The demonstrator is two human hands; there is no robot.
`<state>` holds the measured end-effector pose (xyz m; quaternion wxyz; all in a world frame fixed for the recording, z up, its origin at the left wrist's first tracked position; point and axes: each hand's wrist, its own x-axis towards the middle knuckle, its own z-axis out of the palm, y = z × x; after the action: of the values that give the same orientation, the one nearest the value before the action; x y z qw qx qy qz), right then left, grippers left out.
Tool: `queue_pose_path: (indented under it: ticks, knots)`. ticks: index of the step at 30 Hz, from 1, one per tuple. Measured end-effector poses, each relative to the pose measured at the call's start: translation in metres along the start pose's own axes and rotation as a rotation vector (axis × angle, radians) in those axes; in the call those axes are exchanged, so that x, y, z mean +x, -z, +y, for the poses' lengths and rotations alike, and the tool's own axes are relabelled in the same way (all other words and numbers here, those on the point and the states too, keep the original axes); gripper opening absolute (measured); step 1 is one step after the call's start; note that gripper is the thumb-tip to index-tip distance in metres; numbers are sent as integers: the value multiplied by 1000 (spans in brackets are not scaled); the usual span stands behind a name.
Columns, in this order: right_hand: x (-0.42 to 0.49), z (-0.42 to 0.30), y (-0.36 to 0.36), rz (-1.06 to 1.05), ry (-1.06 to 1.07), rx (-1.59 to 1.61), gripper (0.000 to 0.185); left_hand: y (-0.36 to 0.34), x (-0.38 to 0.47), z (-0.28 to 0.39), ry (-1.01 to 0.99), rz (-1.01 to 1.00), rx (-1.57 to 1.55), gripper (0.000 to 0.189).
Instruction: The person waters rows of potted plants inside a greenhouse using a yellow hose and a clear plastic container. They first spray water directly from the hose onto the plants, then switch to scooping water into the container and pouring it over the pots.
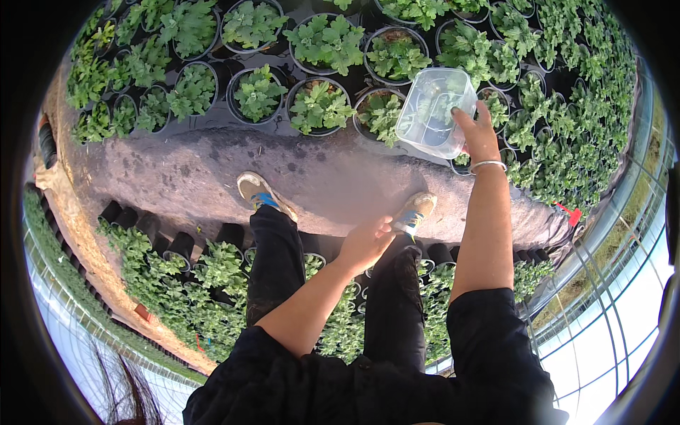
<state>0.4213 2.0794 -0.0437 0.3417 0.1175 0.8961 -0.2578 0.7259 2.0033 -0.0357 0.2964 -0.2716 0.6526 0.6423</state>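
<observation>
My right hand (481, 130) grips the side of a clear plastic container (433, 119), thumb at its rim. The container is tilted over the front potted plants, and leaves show through its walls. Below it is a black pot with a leafy green plant (383, 114), partly covered by the container. My left hand (366, 244) hangs in front of my leg, over the near edge of the path. Its fingers are curled, and whether something small lies between them cannot be made out.
Several rows of potted leafy plants (321, 106) stand beyond the bare path (340, 175). My shoes (257, 191) are on that path. Behind my legs are more plants and tipped black pots (180, 247). A red tag (575, 216) is at the right, near greenhouse framing (600, 287).
</observation>
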Motion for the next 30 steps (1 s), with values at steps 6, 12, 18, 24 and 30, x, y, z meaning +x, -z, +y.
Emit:
queue_pose_path:
  ticks: [6,12,18,24,30]
  knots:
    - [-65,157,-19,-257,-527,685,64,-5,2,-5,90,-26,-59,41]
    - [-12,230,-105,18,-731,719,67,-15,1,-14,110,-28,-39,40]
    - [58,211,-154,356,-778,316,91,-23,-4,-19,101,-53,-192,37]
    - [81,188,-176,311,-731,164,106,-12,-11,-15,74,-33,-108,36]
    - [94,200,-192,319,-662,125,102,-11,-18,-10,-59,10,8,34]
